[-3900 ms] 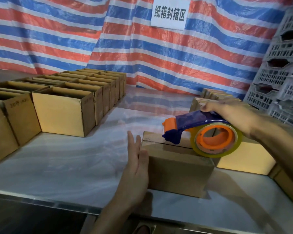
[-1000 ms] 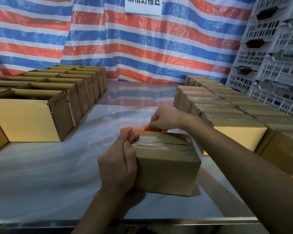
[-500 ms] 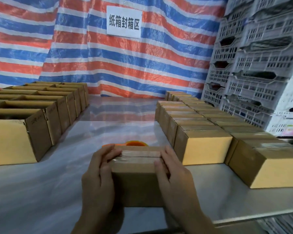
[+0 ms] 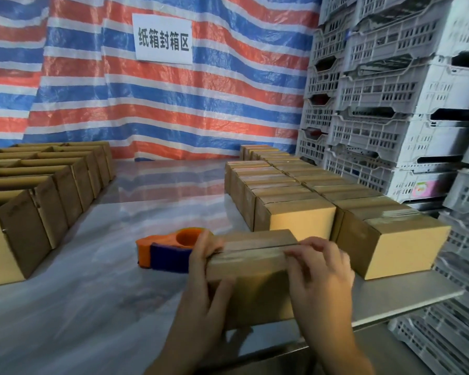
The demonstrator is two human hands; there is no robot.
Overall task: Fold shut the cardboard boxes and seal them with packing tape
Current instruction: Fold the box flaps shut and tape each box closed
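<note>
Head view: the box (image 4: 252, 269) is gripped at its ends, long axis left-right, by curled fingers (image 4: 205, 246) of left hand (image 4: 203, 290) and right hand (image 4: 321, 280); sealed boxes (image 4: 301, 220) lie right, nearer the latter.

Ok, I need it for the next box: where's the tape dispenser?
Head view: the tape dispenser lies on the table left of centre, just beyond the left hand, beside the left end of the held box.
</note>
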